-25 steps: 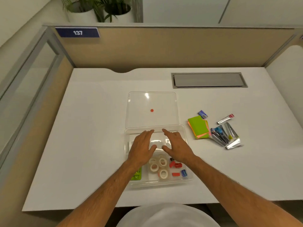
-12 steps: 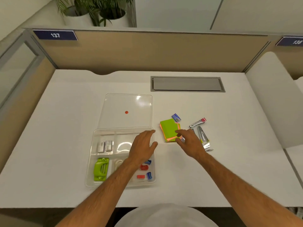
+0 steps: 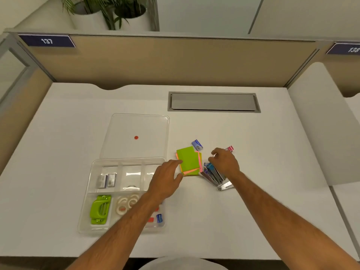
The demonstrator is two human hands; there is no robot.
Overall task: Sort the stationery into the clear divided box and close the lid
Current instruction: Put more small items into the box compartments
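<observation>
A: Item one, clear divided box (image 3: pixel 91 193), lower left of the white desk (image 3: pixel 58 133). What is obscured?

B: The left forearm covers its right-hand compartments. One blue sharpener (image 3: pixel 159 218) and scraps of red show past it; the rest is hidden. Lid (image 3: pixel 136 125) detached, lying flat just behind the box, one red dot on it.

A: Countable contents?

B: One green hole punch (image 3: pixel 99 209), front left. Two small staple boxes (image 3: pixel 106 180), back left. Tape rolls (image 3: pixel 126 203), perhaps four; overlapping, count uncertain.

A: Loose stock?

B: One stack of sticky notes (image 3: pixel 190 160), green over pink and orange, right of the box. One blue staple box (image 3: pixel 197 145) behind it. A heap of metal clippers (image 3: pixel 213 175), count not legible, part under the right hand.

A: Hands?

B: Left hand (image 3: pixel 167 180) relaxed, fingers spread, fingertips at the notes' left edge, grasping nothing. Right hand (image 3: pixel 225 162) curled over the heap; whether it grips anything, I cannot tell.
</observation>
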